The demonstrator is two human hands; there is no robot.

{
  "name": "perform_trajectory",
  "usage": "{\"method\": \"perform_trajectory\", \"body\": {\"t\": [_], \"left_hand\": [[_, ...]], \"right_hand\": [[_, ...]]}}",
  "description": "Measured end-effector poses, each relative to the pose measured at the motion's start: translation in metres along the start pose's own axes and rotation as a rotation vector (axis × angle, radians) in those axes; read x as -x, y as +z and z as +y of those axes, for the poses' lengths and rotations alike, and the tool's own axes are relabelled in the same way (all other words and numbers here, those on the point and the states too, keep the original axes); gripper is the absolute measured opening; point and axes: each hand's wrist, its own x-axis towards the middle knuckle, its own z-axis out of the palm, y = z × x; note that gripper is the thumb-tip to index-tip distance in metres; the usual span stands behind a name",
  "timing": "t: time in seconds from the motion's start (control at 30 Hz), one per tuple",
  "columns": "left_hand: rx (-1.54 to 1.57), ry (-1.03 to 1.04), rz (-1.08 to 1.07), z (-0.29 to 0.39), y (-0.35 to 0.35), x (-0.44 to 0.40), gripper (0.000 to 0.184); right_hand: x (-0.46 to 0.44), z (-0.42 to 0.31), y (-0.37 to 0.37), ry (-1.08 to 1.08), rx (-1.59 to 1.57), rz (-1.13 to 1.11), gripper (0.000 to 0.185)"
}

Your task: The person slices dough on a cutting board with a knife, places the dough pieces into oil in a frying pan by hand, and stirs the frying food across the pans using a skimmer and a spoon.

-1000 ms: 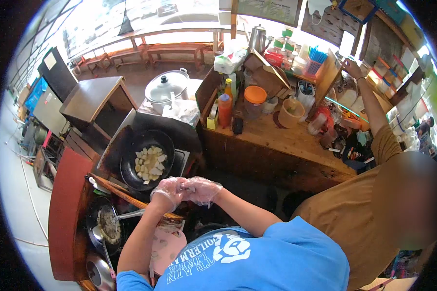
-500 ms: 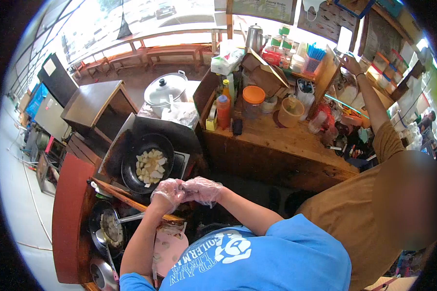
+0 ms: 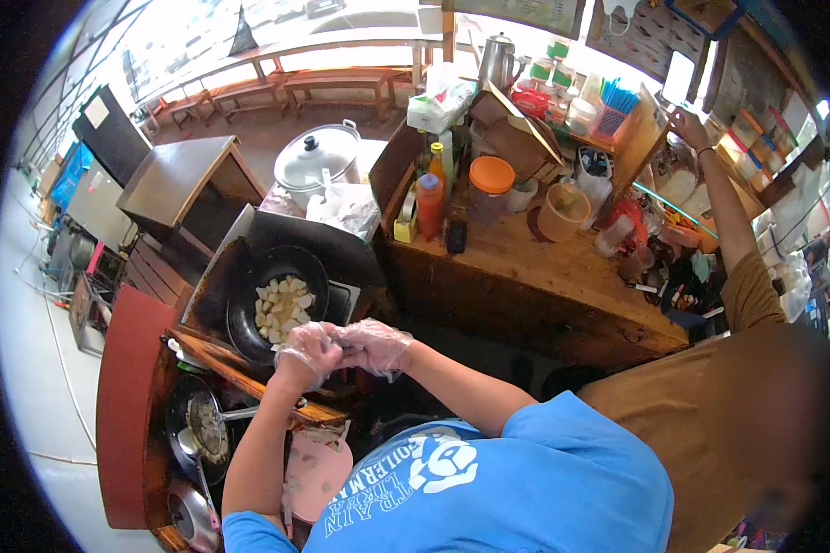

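My left hand (image 3: pixel 308 354) and my right hand (image 3: pixel 375 349) meet at the near edge of a black wok (image 3: pixel 240 318). Both wear clear plastic gloves. Their fingers are closed together, and whatever they pinch is too small to make out. Pale cut chunks of food (image 3: pixel 280 302) lie in the wok, partly hidden behind my left hand. Below my left forearm a second dark pan (image 3: pixel 183 405) holds a strainer (image 3: pixel 208 426) and a ladle (image 3: pixel 190 444). A pink board (image 3: pixel 315 475) sits close to my body.
A lidded pot (image 3: pixel 318 157) stands beyond the wok. On the wooden counter (image 3: pixel 516 263) are a sauce bottle (image 3: pixel 430 207), an orange-lidded tub (image 3: pixel 491 175) and a beige container (image 3: pixel 563 214). At right, another person's hand (image 3: pixel 687 127) reaches toward a bright white phone-like rectangle (image 3: pixel 678 77).
My joined hands have shifted slightly left and up, closer over the wok's near rim. The whole view has moved a little. The other person's arm stays raised.
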Motion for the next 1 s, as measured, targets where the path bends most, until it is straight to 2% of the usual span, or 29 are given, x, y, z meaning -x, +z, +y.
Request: {"method": "perform_trajectory", "body": {"t": [0.03, 0.13, 0.17, 0.2, 0.27, 0.4, 0.43, 0.47, 0.5, 0.53, 0.57, 0.6, 0.63, 0.67, 0.73, 0.77, 0.83, 0.9, 0.93, 0.97, 1.0], "left_hand": [[-0.164, 0.167, 0.027, -0.014, 0.005, 0.002, 0.018], [-0.077, 0.111, 0.109, -0.022, 0.005, -0.011, 0.016], [-0.090, 0.082, 0.019, -0.029, 0.002, -0.015, 0.020], [-0.088, 0.074, 0.018, -0.038, 0.000, -0.018, 0.020], [-0.264, 0.139, 0.143, -0.044, -0.007, -0.025, 0.022], [-0.064, 0.120, 0.352, -0.048, -0.019, -0.039, 0.022], [-0.091, 0.295, 0.517, -0.061, -0.013, -0.042, 0.019], [-0.095, 0.349, 0.495, -0.071, -0.014, -0.046, 0.025], [-0.108, 0.150, 0.264, -0.077, -0.022, -0.046, 0.034], [-0.142, 0.129, 0.251, -0.097, -0.016, -0.050, 0.036], [-0.464, 0.429, 0.465, -0.106, -0.017, -0.045, 0.032], [-0.510, 0.315, 0.466, -0.112, -0.017, -0.044, 0.033], [-0.266, 0.109, 0.308, -0.117, -0.022, -0.050, 0.032], [-0.591, 0.286, 0.373, -0.129, -0.025, -0.053, 0.031], [-0.252, -0.120, 0.143, -0.129, -0.036, -0.066, 0.037], [-0.249, -0.122, 0.140, -0.136, -0.032, -0.074, 0.037], [-0.398, -0.418, -0.172, -0.152, -0.015, -0.093, 0.043], [-0.453, -0.411, -0.258, -0.204, 0.030, -0.119, 0.046], [-0.511, -0.405, -0.343, -0.207, 0.034, -0.125, 0.049], [-0.434, -0.509, -0.310, -0.207, 0.041, -0.136, 0.042], [-0.438, -0.502, -0.309, -0.211, 0.043, -0.143, 0.042]], "right_hand": [[-0.005, -0.003, 0.000, 0.013, -0.009, 0.023, 0.028], [-0.008, -0.021, 0.030, -0.038, -0.021, 0.072, 0.024], [-0.020, -0.020, 0.016, -0.208, 0.371, -0.014, 0.026], [-0.034, -0.018, 0.003, -0.046, 0.008, 0.003, 0.027], [-0.052, -0.020, -0.002, -0.069, 0.002, -0.024, 0.028], [-0.071, -0.034, 0.008, -0.035, -0.038, 0.010, 0.028], [-0.077, -0.030, 0.003, -0.059, -0.089, -0.036, 0.027], [-0.086, -0.025, -0.001, -0.083, -0.120, -0.084, 0.028], [-0.082, -0.026, 0.002, -0.122, -0.008, -0.048, 0.027], [-0.078, -0.028, 0.012, -0.109, -0.052, -0.045, 0.026], [-0.074, -0.033, 0.020, -0.077, -0.020, 0.064, 0.026], [-0.095, -0.025, -0.015, 0.023, -0.122, -0.059, 0.026], [-0.087, -0.027, -0.012, -0.009, -0.105, 0.077, 0.029], [-0.068, -0.037, 0.015, -0.010, -0.008, 0.300, 0.028], [-0.055, -0.030, -0.013, -0.001, 0.004, 0.242, 0.028], [-0.045, -0.030, -0.017, 0.002, 0.003, 0.244, 0.028], [-0.024, -0.027, -0.020, 0.074, 0.126, 0.300, 0.024], [-0.009, -0.023, -0.019, 0.111, 0.149, 0.340, 0.021], [-0.003, -0.021, -0.019, 0.146, 0.173, 0.376, 0.019], [0.001, -0.017, -0.022, 0.140, 0.155, 0.392, 0.014], [0.006, -0.014, -0.023, 0.133, 0.154, 0.395, 0.014]]}}
